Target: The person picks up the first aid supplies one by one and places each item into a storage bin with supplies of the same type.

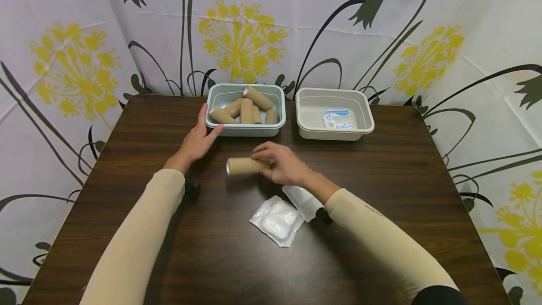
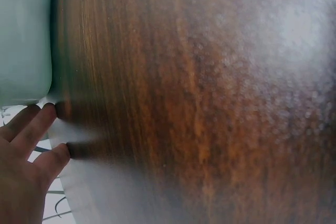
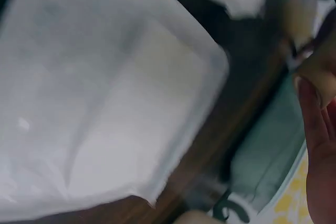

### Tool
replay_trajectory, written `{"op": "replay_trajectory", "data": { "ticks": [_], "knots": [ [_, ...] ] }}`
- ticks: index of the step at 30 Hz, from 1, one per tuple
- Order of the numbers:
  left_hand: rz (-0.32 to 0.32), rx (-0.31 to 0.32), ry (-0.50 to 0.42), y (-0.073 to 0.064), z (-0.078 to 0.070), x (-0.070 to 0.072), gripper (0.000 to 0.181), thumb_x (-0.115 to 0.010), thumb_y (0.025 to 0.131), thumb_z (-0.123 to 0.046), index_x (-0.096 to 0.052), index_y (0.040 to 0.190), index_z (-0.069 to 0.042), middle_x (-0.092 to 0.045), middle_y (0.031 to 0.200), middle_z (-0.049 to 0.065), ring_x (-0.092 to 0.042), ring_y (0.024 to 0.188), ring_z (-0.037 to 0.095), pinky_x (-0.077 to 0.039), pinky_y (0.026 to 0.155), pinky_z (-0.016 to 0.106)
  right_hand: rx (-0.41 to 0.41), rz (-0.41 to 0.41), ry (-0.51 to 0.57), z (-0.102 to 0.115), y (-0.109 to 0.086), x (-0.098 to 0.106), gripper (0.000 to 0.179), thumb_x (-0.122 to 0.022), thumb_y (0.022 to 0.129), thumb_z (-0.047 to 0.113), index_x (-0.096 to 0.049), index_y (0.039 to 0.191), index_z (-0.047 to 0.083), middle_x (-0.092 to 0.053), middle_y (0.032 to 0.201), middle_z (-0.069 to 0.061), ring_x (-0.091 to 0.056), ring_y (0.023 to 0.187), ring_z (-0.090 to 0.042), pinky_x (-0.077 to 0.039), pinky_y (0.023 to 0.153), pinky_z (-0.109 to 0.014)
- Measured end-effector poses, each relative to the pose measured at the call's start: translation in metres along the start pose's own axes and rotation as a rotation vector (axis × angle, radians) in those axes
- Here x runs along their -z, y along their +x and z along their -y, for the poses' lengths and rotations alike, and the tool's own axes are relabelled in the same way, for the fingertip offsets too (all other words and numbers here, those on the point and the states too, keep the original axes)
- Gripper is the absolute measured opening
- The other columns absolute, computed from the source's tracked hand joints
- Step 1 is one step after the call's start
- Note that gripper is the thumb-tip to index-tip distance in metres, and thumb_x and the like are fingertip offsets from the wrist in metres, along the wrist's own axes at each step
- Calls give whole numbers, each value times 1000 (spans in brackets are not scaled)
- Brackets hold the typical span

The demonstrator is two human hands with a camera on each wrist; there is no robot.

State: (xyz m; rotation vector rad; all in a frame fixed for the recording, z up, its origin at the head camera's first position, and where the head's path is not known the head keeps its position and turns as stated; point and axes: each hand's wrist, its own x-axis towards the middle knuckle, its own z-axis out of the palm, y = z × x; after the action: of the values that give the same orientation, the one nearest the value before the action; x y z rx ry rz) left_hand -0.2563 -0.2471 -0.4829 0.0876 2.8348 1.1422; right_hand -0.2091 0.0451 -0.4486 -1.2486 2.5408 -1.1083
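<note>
My right hand [image 1: 285, 164] grips one end of a brown cardboard tube [image 1: 242, 166], held roughly level above the middle of the table. Part of the tube [image 3: 320, 72] shows at the right edge of the right wrist view. At the left end of a pale blue bin [image 1: 250, 131], my left hand [image 1: 195, 141] touches the wall and front corner with fairly straight fingers. Several similar tubes [image 1: 247, 110] lie jumbled inside that bin. Beneath my right forearm are two white sealed packets, a squarish one [image 1: 277, 221] in front and another [image 1: 302, 200] partly hidden by the wrist.
A cream bin [image 1: 334, 134] stands right of the blue one, with a blue-and-white packet [image 1: 338, 119] inside. Both bins sit near the back edge of the dark wooden table [image 1: 211, 258]. A flowered curtain [image 1: 262, 22] hangs behind.
</note>
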Motion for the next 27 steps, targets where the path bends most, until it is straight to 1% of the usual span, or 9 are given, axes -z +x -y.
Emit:
{"op": "replay_trajectory", "data": {
  "ticks": [2, 4, 5, 7, 10, 14, 17, 20, 27],
  "knots": [
    [1, -5, -4, 0, 1, 0, 83, -36, 92, -67, 21, 147, -42, -13, 158, 15, -22, 140, 43, -19, 107, 62, -102, -127, 54, -4, 8, 10, 25, -65, 81, -4, -74, 103, 5, -68, 109, -6, -61, 98, -14, -51, 74, -21],
    [3, -10, -8, -1, 2, -1, 83, -36, 92, -67, 21, 148, -41, -12, 159, 15, -22, 140, 42, -19, 107, 62, -211, -204, 88, -7, 16, 17, 23, -63, 82, -5, -76, 97, 5, -71, 101, -4, -63, 94, -12, -50, 76, -22],
    [5, -12, -11, -1, 2, -2, 83, -36, 93, -66, 20, 148, -41, -12, 159, 15, -22, 140, 42, -20, 107, 62, -264, -214, 88, -9, 18, 19, 23, -61, 82, -5, -76, 96, 6, -72, 97, -3, -63, 92, -12, -50, 77, -22],
    [9, -8, -17, -2, 2, -3, 83, -36, 93, -66, 20, 147, -42, -12, 159, 14, -22, 140, 42, -19, 108, 62, -352, -197, 65, -11, 21, 19, 26, -62, 80, -4, -77, 97, 9, -73, 93, -2, -65, 88, -11, -49, 77, -23],
    [8, 0, -24, -1, 1, -3, 83, -37, 92, -67, 21, 147, -43, -12, 159, 14, -22, 140, 42, -19, 108, 62, -435, -142, 28, -12, 20, 14, 31, -64, 76, -2, -77, 100, 12, -73, 95, -3, -67, 88, -13, -50, 78, -26],
    [-4, 2, -24, 0, 0, 1, 84, -37, 92, -68, 19, 148, -42, -13, 159, 14, -22, 140, 42, -18, 108, 63, -530, -186, 14, -14, 17, 5, 35, -76, 71, 3, -76, 104, 13, -73, 99, -4, -67, 93, -16, -50, 82, -29],
    [-3, 11, -18, -1, -1, 2, 84, -37, 92, -68, 19, 148, -42, -12, 159, 14, -21, 141, 42, -18, 108, 62, -604, -211, 7, -17, 15, -2, 40, -83, 69, 9, -75, 108, 13, -73, 99, -3, -67, 93, -15, -49, 84, -29],
    [8, 17, -16, -2, -1, 2, 84, -37, 91, -68, 21, 147, -43, -11, 159, 13, -20, 141, 42, -17, 108, 63, -635, -203, -22, -18, 12, -8, 45, -85, 69, 13, -73, 112, 14, -73, 101, -2, -67, 92, -15, -49, 83, -30],
    [-6, 0, -17, -1, 0, 0, 83, -37, 92, -67, 20, 148, -42, -12, 159, 14, -21, 140, 43, -18, 108, 62, -543, -148, -205, -16, 5, -15, 47, -77, 76, 14, -66, 122, 15, -69, 103, -4, -61, 83, -17, -50, 73, -33]
  ]
}}
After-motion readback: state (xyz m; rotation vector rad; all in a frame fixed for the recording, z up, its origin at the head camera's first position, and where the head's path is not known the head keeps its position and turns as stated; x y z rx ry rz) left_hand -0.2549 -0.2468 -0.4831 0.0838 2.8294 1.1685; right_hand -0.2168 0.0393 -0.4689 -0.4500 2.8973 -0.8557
